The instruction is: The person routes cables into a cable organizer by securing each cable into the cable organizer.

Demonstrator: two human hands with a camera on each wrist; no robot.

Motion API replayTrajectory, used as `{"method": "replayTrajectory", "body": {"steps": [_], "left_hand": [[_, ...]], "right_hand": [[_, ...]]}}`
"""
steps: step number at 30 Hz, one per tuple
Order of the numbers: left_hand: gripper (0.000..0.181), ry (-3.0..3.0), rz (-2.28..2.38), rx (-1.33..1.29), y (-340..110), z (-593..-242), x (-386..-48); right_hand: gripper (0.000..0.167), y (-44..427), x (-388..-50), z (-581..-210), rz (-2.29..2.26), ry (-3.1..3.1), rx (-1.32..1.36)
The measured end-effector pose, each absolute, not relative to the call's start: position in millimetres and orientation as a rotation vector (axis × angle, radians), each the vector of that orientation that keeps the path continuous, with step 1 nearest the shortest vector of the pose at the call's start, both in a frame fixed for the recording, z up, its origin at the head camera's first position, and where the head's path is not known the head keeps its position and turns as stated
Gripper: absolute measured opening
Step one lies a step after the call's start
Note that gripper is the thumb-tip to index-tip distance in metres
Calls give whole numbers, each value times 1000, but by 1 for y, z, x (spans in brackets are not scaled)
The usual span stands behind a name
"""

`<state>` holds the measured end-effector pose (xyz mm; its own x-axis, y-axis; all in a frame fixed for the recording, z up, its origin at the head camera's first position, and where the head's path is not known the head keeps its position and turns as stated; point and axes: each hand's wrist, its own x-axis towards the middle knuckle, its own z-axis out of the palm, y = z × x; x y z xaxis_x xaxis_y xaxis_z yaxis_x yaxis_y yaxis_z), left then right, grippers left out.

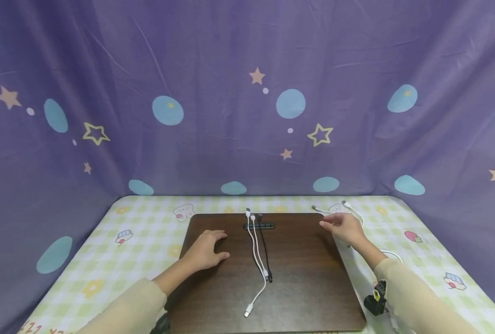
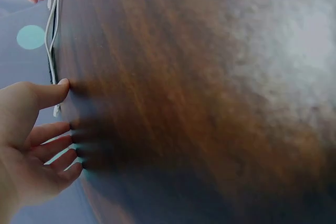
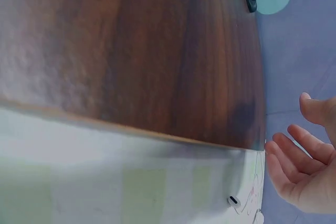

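Observation:
On the brown wooden board [image 1: 301,269] lies a dark cable holder strip [image 1: 269,226] near the far edge. Two white USB cables [image 1: 255,250] and a black cable [image 1: 265,243] run from it toward the front. My left hand [image 1: 203,250] rests at the board's left part, fingertips touching or just above the surface, holding nothing. Past the board's far right corner is my right hand [image 1: 345,227], fingers loosely bent and thumb apart in the right wrist view, with nothing between them. Nearest to it are more white cables [image 1: 357,214], partly hidden behind the hand and arm.
A checked tablecloth [image 1: 134,264] with printed cakes and flowers surrounds the board. Beside my right sleeve sits a black object [image 1: 376,301], partly covered. A purple curtain [image 1: 214,153] with stars and blue ovals stands behind the table.

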<state>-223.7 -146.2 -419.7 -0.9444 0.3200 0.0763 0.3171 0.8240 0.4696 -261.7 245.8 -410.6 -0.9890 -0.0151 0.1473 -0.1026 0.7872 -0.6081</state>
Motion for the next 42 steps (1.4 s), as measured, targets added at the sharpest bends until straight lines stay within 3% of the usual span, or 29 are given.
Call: {"method": "replayTrajectory", "body": {"steps": [28,42], "left_hand": [[51,3074,603,590,-145,-420,-222],[54,3092,409,682,-145,-419,-224]], "right_hand": [[41,267,-298,-404,1104,-2939,-75],[38,270,-320,-409,998,-2977,125]]}}
